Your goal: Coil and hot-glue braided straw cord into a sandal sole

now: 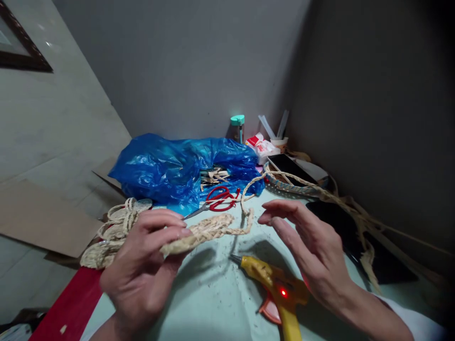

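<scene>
My left hand [145, 265] pinches a flat coil of braided straw rope [204, 232] between thumb and fingers, holding it above the pale green table [213, 293]. The braid trails off to the right and back toward a woven piece [295, 187]. My right hand [305, 241] hovers just right of the coil, fingers stretched out and slightly curved, holding nothing. A yellow glue gun [273, 289] with a red light on lies on the table below and between my hands.
Red-handled scissors [218, 199] lie beside a crumpled blue plastic bag [177, 168]. Coils of straw rope [113, 227] sit at the left. A phone [291, 166], a teal-capped bottle [237, 127] and a cup stand near the grey walls. Cardboard [42, 218] lies on the floor.
</scene>
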Demonstrator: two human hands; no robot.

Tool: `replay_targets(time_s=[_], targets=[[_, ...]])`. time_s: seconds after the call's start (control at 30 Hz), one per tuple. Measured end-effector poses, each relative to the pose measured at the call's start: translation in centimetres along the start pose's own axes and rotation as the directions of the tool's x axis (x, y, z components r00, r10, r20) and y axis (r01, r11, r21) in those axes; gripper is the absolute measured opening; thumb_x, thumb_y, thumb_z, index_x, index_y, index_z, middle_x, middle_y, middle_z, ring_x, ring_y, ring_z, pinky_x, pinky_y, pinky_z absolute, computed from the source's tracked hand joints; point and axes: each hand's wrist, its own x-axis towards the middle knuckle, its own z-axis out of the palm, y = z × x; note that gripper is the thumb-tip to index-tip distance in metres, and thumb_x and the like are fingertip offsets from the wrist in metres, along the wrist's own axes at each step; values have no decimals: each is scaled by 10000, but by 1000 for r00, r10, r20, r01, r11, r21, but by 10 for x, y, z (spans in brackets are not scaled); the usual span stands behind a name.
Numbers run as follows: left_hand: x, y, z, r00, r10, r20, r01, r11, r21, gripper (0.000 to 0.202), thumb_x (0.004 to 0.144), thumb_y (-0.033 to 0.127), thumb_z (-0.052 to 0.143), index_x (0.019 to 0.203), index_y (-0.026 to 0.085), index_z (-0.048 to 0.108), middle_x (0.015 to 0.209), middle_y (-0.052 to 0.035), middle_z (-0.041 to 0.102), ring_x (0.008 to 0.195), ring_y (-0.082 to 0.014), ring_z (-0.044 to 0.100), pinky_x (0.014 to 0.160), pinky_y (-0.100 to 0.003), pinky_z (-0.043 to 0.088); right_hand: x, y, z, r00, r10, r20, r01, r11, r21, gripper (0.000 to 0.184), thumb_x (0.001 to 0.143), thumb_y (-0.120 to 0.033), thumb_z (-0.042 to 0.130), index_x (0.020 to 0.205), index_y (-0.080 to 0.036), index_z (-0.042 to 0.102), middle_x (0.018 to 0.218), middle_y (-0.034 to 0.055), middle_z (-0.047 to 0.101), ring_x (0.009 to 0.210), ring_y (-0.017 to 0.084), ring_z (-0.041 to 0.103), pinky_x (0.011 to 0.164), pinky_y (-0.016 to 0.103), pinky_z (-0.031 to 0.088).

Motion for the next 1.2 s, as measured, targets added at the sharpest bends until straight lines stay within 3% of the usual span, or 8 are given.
replay_targets(time_s=[0.1,0.17,0.27,0.33,0.6,0.83,1.0,1.2], targets=[[-3,10,-2,978,208,8,-203,946,251,249,858,61,618,948,270,719,949,-36,628,937,-220,596,876,-410,533,2,2,5,939,311,147,-340,900,273,234,993,-438,592,1059,-215,618,846,28,687,730,151,664,662,260,559],[-8,16,1,974,228,-13,-213,927,308,205,904,127,596,895,289,721,916,-43,616,909,-227,573,878,-432,537,3,3,8,829,423,366,-557,683,473,306,955,-486,636,1058,-199,614,883,42,675,740,154,670,650,260,581],[-12,22,8,971,228,73,-240,920,310,222,869,115,677,910,328,726,874,-22,621,885,-217,562,854,-382,558,5,2,12,708,350,613,-706,353,614,284,931,-450,670,980,-172,640,922,50,634,760,143,649,647,259,607],[-12,23,11,948,272,165,-310,906,289,274,842,76,713,923,338,723,850,4,633,839,-195,572,825,-333,566,6,1,13,703,289,649,-711,290,641,226,931,-384,684,962,-160,664,910,41,623,746,120,628,645,233,606],[-20,6,17,872,311,378,-420,873,250,401,825,-68,664,1087,230,722,1111,-50,628,1057,-203,585,974,-369,521,13,10,6,792,358,494,-610,491,622,257,859,-286,778,1031,-166,629,844,11,670,735,110,649,631,183,563],[-30,-10,28,947,-196,255,147,969,199,449,918,36,584,1277,301,633,1213,-33,677,1133,-187,644,1001,-348,516,19,16,1,854,365,371,-521,590,617,295,808,-288,818,973,-174,601,835,-11,644,723,103,607,608,187,544],[-26,-21,30,728,-666,161,672,740,21,270,857,301,720,1121,248,721,977,-15,746,930,-181,719,878,-304,588,21,14,-2,865,352,357,-502,615,608,289,819,-307,805,968,-184,591,832,-11,631,733,112,597,599,200,540],[-22,-29,27,626,-770,124,780,622,-72,207,727,338,843,914,256,806,923,-13,790,832,-170,714,779,-263,577,23,16,-4,890,373,261,-455,720,524,268,823,-346,783,936,-178,608,807,-7,624,715,125,591,591,231,527]])
